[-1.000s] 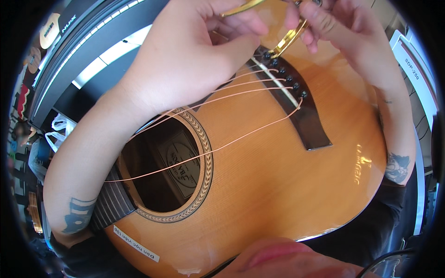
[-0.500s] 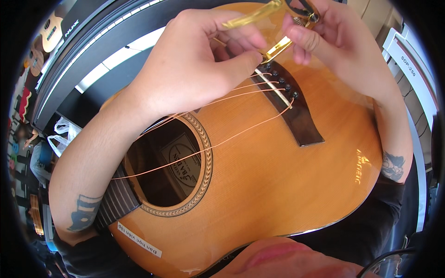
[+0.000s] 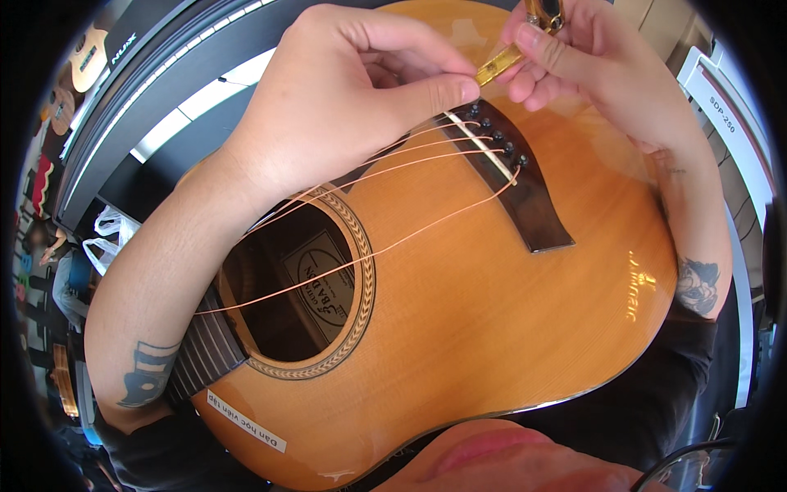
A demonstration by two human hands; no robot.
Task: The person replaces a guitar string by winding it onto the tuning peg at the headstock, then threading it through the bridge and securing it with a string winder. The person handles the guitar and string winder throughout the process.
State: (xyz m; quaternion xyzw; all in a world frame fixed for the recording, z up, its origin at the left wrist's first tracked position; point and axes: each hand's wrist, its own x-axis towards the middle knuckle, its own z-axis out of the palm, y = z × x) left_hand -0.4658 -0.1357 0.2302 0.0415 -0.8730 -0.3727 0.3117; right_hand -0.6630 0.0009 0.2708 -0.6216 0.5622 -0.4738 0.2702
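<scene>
An acoustic guitar [image 3: 459,303] with an orange-brown top lies across my lap. My right hand [image 3: 586,61] grips a shiny gold capo [image 3: 500,64] above the far end of the dark bridge [image 3: 537,213]. The thumb and fingertips of my left hand [image 3: 352,107] pinch the capo's lower end, just over the bridge pins [image 3: 496,135]. Several copper-coloured strings [image 3: 402,238] run slack from the pins past the sound hole [image 3: 299,287]. My left hand and forearm cover part of them.
Behind the guitar stands a dark keyboard [image 3: 197,49], with a white one [image 3: 721,115] at the right. A white plastic bag [image 3: 111,238] is at the left, and small guitars [image 3: 88,59] hang farther back.
The capo has turned, so its long gold arm no longer sticks out above my left hand. Both hands remain on it, and the guitar has shifted slightly.
</scene>
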